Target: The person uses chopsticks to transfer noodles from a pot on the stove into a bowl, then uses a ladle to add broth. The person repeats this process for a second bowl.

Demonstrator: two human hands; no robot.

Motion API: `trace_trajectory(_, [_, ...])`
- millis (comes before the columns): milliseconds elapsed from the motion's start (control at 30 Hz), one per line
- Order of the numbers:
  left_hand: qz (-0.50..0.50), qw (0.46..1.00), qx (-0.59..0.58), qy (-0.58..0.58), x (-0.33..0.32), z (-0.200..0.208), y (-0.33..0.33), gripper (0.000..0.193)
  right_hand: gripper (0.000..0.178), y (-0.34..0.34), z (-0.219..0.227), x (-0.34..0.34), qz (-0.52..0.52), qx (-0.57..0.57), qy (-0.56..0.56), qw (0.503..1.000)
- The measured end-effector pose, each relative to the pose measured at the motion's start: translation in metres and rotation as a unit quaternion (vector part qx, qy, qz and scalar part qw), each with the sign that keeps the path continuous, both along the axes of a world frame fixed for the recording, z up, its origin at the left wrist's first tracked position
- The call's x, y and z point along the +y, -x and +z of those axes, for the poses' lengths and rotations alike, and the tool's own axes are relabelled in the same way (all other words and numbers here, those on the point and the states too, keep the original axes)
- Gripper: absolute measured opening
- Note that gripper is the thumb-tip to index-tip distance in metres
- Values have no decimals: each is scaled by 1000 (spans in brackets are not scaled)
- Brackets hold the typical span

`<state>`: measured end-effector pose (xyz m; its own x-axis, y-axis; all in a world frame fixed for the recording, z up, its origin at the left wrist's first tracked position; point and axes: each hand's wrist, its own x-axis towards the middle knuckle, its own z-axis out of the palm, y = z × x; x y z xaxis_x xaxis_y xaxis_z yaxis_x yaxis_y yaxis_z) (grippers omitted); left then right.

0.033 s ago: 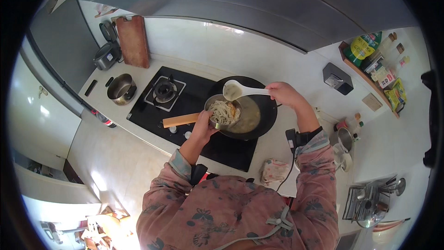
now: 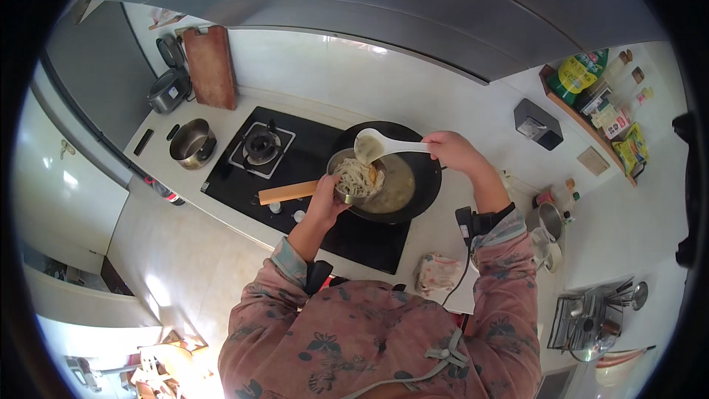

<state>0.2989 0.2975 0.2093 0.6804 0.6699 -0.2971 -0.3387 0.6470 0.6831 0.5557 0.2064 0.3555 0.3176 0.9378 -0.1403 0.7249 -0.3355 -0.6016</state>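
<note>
My left hand [image 2: 323, 197] is closed on the side of a metal bowl [image 2: 336, 159] and tilts nothing visibly. Pale noodles [image 2: 356, 177] with an orange-brown piece fill the bowl, which is above the left part of a black wok [image 2: 425, 192]. Cloudy soup [image 2: 396, 188] lies in the wok. My right hand [image 2: 448, 150] grips the handle of a white ladle [image 2: 391, 146]; its scoop, with some broth in it, is at the bowl's far rim. A wooden handle [image 2: 286, 193] sticks out left of my left hand; where it joins is hidden.
The wok stands on the right of a black gas hob [image 2: 303, 140], whose left burner [image 2: 261, 143] is uncovered. Farther left are a metal pot [image 2: 193, 143], a cutting board [image 2: 210, 66] and a rice cooker [image 2: 169, 89]. A wrapped packet [image 2: 439, 273] lies near me; a shelf [image 2: 587, 125] holds bottles.
</note>
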Motion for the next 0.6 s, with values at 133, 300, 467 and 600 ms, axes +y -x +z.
trace_trajectory(133, [11,1000,-7,-18,1,4,-14,40,20,27,-2,-16,28,-183,-126,975])
trace_trajectory(300, [22,999,-26,-37,3,6,-18,41,17,49,2,-34,71,-309,-268,910])
trace_trajectory(467, [44,999,-15,-23,6,3,-16,37,17,49,-2,-42,117,-382,-320,859])
trace_trajectory(600, [64,998,-1,-25,7,3,-9,36,15,14,-22,-31,19,-330,-329,884])
